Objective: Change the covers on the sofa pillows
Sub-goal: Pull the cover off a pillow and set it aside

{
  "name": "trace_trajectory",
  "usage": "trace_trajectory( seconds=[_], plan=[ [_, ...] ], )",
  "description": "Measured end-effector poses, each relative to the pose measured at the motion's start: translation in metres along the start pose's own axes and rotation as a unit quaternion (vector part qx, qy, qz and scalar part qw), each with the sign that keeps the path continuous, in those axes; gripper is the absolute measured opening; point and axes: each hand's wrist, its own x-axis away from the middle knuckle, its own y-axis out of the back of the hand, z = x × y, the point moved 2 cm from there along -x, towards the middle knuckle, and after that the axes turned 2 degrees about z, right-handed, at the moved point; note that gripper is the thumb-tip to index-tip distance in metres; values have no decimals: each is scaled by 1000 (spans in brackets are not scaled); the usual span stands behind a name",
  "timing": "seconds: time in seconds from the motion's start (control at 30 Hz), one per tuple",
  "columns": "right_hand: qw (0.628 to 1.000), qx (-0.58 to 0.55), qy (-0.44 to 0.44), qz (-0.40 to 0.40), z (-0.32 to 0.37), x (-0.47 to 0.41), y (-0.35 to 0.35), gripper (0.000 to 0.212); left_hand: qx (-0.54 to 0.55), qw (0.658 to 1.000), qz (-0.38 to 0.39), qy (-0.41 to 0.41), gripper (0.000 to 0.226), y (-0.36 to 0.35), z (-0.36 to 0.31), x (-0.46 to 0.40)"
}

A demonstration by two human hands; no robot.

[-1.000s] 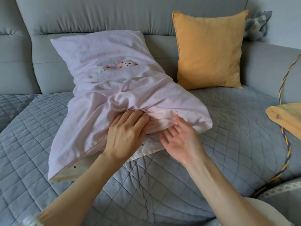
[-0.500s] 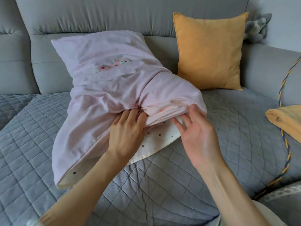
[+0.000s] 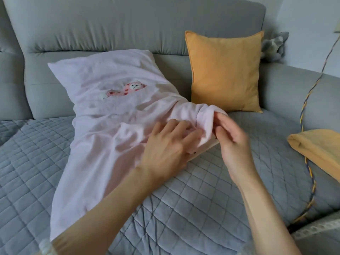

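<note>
From the head view, my left hand (image 3: 165,144) lies on the pink cover (image 3: 110,115), fingers spread and pressing into the bunched cloth at its open end. My right hand (image 3: 231,142) pinches that cover's hem between thumb and fingertips. The pillow (image 3: 204,150) shows only as a cream sliver under the hem, so I judge this 1 cover nearly on or barely started off; I cannot tell which. The yellow cushion (image 3: 224,70) stands upright behind. The pink cover lies on the sofa (image 3: 128,24) seat, long axis running from the backrest diagonally toward me.
</note>
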Motion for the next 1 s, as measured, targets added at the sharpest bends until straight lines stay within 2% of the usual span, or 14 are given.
trace_trajectory(
  seconds=[0.1, 0.17, 0.2, 0.3, 0.4, 0.57, 0.7, 0.77, 0.87, 0.93, 1.0],
  plan=[
    [995, 84, 25, 49, -10, -4, 2, 52, 125, 984, 11, 124, 24, 3, 10, -15],
    [975, 196, 54, 92, -20, -2, -10, 72, 199, 959, 26, 200, 28, 5, 16, -21],
    [961, 245, 91, 86, -24, -2, -18, 79, 229, 949, 33, 213, 27, 7, 16, -24],
    [935, 303, 184, -10, -20, -9, -34, 71, 301, 922, 44, 240, 19, 19, 15, -31],
    [936, 271, 221, -40, -9, -11, -36, 56, 346, 898, 69, 262, 21, 34, 18, -35],
    [931, 255, 260, -22, 8, -8, -43, 50, 342, 895, 129, 255, 23, 55, 24, -31],
    [951, 190, 232, 73, 17, -12, -35, 52, 366, 877, 162, 265, 26, 64, 27, -29],
    [962, 153, 215, 76, 17, -13, -30, 47, 374, 870, 172, 270, 22, 66, 26, -29],
    [943, 225, 245, 26, 13, -13, -28, 46, 375, 870, 172, 270, 7, 65, 21, -25],
    [918, 291, 271, -2, 15, -15, -31, 48, 389, 862, 150, 288, 17, 65, 20, -21],
    [894, 346, 284, -19, 21, -19, -39, 49, 392, 856, 133, 309, 14, 66, 20, -21]
  ],
)
